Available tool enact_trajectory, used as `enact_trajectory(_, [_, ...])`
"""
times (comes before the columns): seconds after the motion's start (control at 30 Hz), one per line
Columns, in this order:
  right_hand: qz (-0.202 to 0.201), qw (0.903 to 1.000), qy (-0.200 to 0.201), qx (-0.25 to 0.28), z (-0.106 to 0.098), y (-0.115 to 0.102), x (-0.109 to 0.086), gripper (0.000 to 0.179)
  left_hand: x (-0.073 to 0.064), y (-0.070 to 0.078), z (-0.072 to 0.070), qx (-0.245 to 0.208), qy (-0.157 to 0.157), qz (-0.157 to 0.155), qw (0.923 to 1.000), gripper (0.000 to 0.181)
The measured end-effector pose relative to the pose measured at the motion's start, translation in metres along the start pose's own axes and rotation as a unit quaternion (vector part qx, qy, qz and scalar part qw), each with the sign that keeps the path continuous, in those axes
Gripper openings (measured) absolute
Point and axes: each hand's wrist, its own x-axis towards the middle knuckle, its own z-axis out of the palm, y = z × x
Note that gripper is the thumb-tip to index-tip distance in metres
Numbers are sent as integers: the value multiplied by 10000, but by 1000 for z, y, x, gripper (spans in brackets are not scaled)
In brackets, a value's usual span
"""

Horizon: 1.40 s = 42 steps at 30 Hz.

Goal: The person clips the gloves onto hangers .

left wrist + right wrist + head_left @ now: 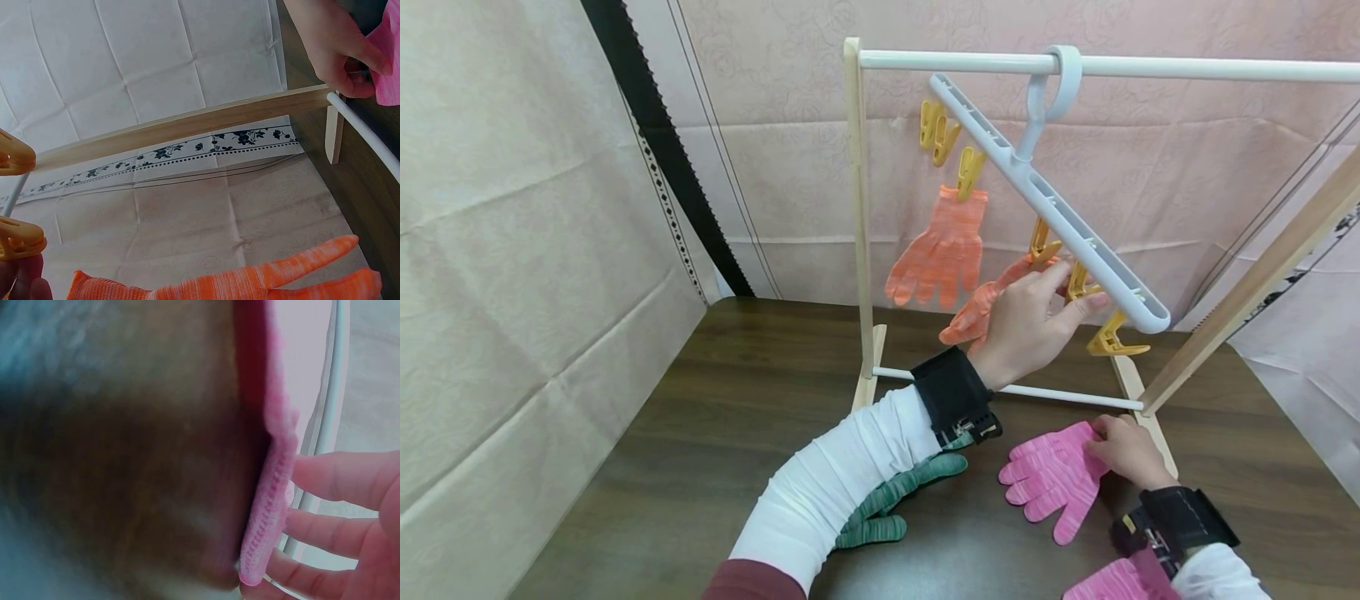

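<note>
My left hand (1030, 321) is raised to the light-blue hanger (1052, 196), its thumb and fingers pinching a yellow clothespin (1078, 282). In the left wrist view, fingertips (28, 278) meet that clothespin from below. Beside the hand hangs an orange glove (973, 312), clipped by another clothespin (1041, 242). A second orange glove (942, 246) hangs farther left. Low on the right, my right hand (1131, 450) pinches the cuff of a pink glove (1056, 471) just at the table. The right wrist view shows the knitted cuff (269, 519) between thumb and fingers.
The hanger hooks over a white rod (955, 60) on a wooden stand (857, 208). Green gloves (880, 508) lie under my left forearm. Another pink glove (1120, 581) lies at the front of the brown table (700, 467). Spare clothespins (931, 125) hang at the hanger's left end.
</note>
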Motion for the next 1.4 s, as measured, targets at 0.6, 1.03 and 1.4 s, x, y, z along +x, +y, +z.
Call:
enact_trajectory(0.6, [307, 9990, -270, -188, -1, -6, 2, 22, -2, -1, -3, 80, -18, 93, 9999, 28])
enact_trajectory(1.03, [531, 9971, -510, 185, -5, -4, 3, 34, -2, -2, -3, -7, 70, 97, 9999, 28])
enact_trajectory(1.4, [-55, 9983, -129, 565, -5, -4, 2, 15, -4, -3, -3, -101, 159, 153, 9997, 26])
